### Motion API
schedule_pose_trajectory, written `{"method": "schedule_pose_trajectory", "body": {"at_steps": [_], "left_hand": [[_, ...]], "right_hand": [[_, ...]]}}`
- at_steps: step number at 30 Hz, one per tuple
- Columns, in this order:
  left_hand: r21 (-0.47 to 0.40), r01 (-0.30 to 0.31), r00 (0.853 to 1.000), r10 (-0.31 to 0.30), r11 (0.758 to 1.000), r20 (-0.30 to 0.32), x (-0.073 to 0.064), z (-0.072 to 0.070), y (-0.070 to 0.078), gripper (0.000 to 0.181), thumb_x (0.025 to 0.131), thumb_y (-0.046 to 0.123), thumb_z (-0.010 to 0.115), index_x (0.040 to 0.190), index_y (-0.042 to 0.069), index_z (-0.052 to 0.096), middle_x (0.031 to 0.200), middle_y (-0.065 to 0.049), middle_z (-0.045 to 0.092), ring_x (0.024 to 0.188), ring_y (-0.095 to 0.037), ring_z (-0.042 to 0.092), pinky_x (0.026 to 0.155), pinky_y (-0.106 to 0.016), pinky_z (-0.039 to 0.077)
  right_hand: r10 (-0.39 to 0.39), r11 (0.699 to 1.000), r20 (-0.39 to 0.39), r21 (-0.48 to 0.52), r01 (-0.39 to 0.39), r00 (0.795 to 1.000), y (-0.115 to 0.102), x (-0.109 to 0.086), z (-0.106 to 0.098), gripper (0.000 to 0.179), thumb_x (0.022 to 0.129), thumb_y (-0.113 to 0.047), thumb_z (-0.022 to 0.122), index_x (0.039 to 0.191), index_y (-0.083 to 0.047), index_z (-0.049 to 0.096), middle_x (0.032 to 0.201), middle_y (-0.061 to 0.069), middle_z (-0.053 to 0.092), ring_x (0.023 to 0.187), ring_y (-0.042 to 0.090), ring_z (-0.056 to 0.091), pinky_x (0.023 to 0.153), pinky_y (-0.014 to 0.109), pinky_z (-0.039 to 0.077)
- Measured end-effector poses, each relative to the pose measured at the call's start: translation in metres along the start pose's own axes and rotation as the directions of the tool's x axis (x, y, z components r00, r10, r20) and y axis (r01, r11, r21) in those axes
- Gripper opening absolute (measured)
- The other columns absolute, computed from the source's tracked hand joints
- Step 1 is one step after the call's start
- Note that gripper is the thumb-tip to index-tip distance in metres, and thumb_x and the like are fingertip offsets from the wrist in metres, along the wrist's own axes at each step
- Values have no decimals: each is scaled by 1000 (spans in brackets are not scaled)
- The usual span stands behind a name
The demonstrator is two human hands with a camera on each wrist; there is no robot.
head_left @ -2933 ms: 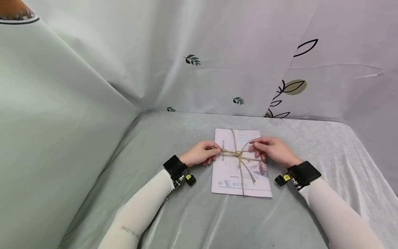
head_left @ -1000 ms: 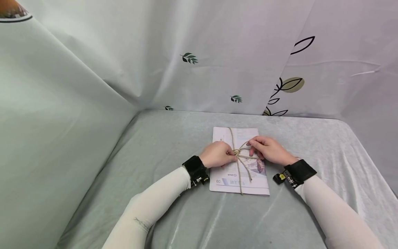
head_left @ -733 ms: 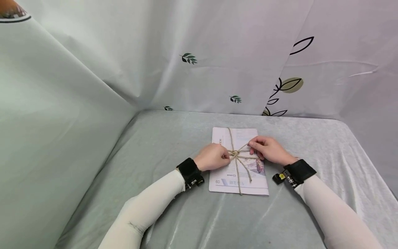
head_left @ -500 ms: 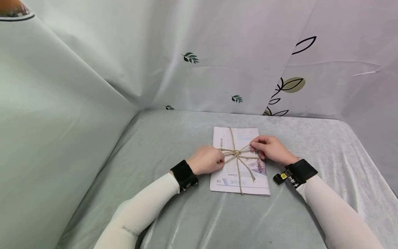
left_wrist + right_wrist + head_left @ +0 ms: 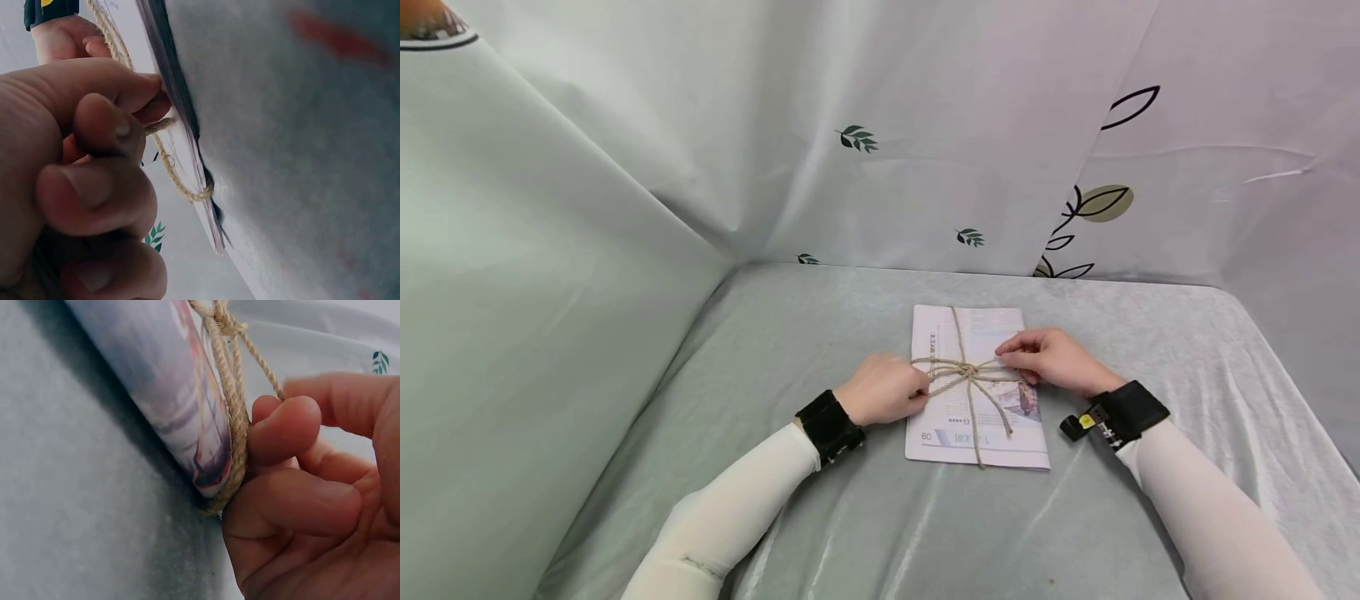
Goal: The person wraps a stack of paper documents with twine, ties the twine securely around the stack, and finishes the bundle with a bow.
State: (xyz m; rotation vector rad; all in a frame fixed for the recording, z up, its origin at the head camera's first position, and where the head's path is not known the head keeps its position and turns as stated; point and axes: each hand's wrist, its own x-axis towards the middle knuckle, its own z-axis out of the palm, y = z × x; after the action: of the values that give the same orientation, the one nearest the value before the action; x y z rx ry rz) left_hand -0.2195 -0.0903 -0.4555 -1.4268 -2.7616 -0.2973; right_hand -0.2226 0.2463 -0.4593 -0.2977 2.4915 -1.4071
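A folded newspaper bundle [image 5: 936, 421] lies on the cloth, bound crosswise with jute twine [image 5: 973, 408] knotted near its middle. At the bundle's left edge my left hand [image 5: 883, 389] pinches a strand running from the knot. In the left wrist view, a short piece of twine [image 5: 159, 126] comes out between thumb and fingers, while another strand wraps round the paper edge. On the other side my right hand [image 5: 1054, 360] pinches a thin strand from the knot. The right wrist view shows doubled twine [image 5: 236, 419] passing round the bundle's edge, right at the fingers.
Grey velvety cloth [image 5: 820, 325] covers the table. Pale hanging sheets with leaf prints [image 5: 857, 138] stand close behind and on the left. Black wrist straps [image 5: 829, 427] with small cameras sit on both wrists.
My left hand moved in over the knot, then drew back left to the bundle's edge, pulling a strand out. The right hand stayed near its place, lowering slightly with its strand.
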Motion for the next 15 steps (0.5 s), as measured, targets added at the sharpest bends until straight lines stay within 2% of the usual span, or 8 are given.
{"method": "schedule_pose_trajectory", "body": {"at_steps": [3,9,15], "left_hand": [[-5,8,1000,-8,1000,9,-3,-2,-2,39,103,14,75,71,25,55,65,12,38,60,-7,39,55,-26,29],[9,38,999,-38,999,28,-6,-5,-4,28,100,16,78,76,26,67,68,14,52,62,-6,49,54,-27,38],[10,52,998,-52,999,47,-6,-6,-4,32,99,15,79,73,26,63,67,14,50,61,-6,47,54,-28,38]], "right_hand": [[-7,998,-4,-58,7,1000,1,1,1,25,106,-27,79,117,-6,82,72,3,60,65,15,57,63,29,47],[0,1000,16,-9,0,1000,-1,0,1,21,108,-19,76,115,1,76,74,7,61,64,16,58,61,29,47],[3,1000,23,-3,-2,1000,-1,-1,1,21,107,-17,77,117,1,77,77,6,62,66,16,58,62,29,48]]}}
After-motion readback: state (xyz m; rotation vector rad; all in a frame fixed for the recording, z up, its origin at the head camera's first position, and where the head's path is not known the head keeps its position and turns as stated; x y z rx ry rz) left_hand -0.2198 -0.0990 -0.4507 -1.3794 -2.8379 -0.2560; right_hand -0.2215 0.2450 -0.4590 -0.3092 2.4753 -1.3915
